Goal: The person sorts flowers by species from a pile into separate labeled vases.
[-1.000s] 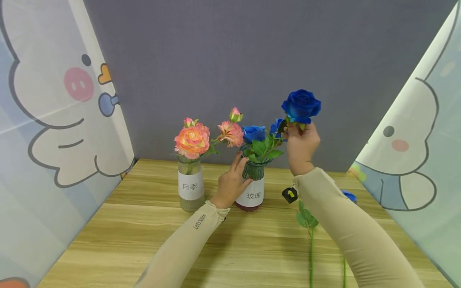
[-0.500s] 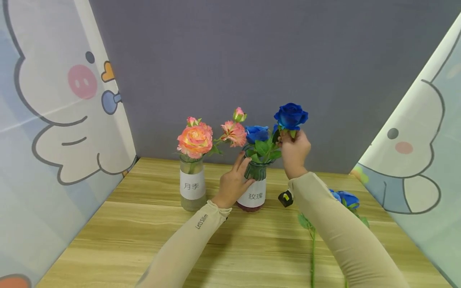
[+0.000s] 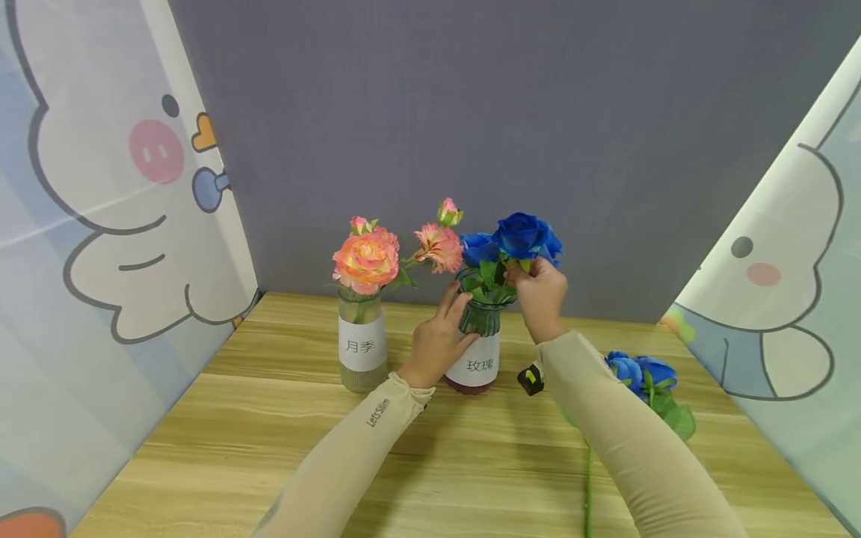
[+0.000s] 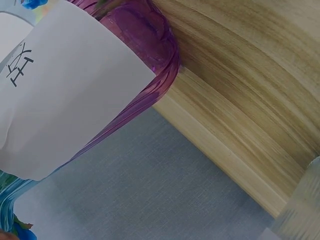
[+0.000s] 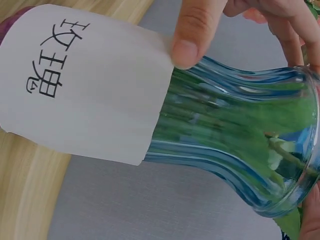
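Note:
My left hand (image 3: 436, 344) holds the neck of a ribbed glass vase (image 3: 480, 323), blue-green above and purple at its base. In the right wrist view its thumb (image 5: 192, 37) lies at the edge of the vase's white paper label (image 5: 85, 85), with fingers at the rim behind. Just over the vase mouth, my right hand (image 3: 541, 295) pinches a dark blue rose (image 3: 521, 235) right under its bloom. Other blue roses (image 3: 479, 248) and green leaves stand in the vase. Green stems show through the glass in the right wrist view.
A clear ribbed vase (image 3: 363, 379) with a white label stands to the left, holding pink-orange flowers (image 3: 366, 261). More blue roses (image 3: 635, 373) lie on the wooden table (image 3: 269, 418) at right, partly behind the right sleeve. A grey panel (image 3: 417, 112) rises behind.
My right hand has come down and to the left with the blue rose, bringing the bloom close beside the others in the vase. The left hand stays on the vase neck.

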{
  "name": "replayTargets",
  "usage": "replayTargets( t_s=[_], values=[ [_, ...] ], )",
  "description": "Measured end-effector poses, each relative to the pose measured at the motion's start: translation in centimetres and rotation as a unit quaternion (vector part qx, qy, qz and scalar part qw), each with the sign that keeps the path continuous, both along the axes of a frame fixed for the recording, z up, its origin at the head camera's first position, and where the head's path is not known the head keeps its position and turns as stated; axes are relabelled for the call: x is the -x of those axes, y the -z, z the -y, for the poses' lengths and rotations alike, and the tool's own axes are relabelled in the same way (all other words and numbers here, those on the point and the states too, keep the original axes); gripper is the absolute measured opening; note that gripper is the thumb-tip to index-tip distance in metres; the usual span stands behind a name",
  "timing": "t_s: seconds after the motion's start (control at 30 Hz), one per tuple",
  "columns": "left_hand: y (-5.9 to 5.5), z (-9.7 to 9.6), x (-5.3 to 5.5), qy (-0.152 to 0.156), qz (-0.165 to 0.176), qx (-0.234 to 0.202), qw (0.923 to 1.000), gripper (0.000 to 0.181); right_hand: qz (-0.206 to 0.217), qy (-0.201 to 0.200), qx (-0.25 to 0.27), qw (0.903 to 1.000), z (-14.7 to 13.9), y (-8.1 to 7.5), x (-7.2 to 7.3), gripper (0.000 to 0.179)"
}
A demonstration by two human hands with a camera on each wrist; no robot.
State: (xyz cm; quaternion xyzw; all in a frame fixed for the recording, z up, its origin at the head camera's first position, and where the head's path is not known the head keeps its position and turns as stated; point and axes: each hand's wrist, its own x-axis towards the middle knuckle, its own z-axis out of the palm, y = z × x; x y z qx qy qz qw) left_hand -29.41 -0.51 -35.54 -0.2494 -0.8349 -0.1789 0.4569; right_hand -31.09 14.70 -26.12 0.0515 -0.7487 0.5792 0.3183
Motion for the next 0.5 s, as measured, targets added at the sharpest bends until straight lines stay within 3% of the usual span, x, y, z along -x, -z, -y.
replayTargets(
  t_s=[0.1, 0.33, 0.5],
  values=[
    [-0.03, -0.06, -0.04, -0.001, -0.005, -0.001, 1.0000, 0.079, -0.006, 0.006, -0.022, 0.9997, -0.09, 0.14, -0.05, 0.037],
    [0.13, -0.13, 0.05, -0.002, -0.005, -0.004, 1.0000, 0.079, -0.009, 0.020, -0.063, 0.9978, -0.16, 0.31, -0.26, 0.030],
    [0.17, -0.07, -0.02, 0.000, 0.003, -0.006, 1.0000, 0.077, -0.003, 0.028, -0.093, 0.9953, -0.09, 0.57, -0.35, 0.035]
  ],
)
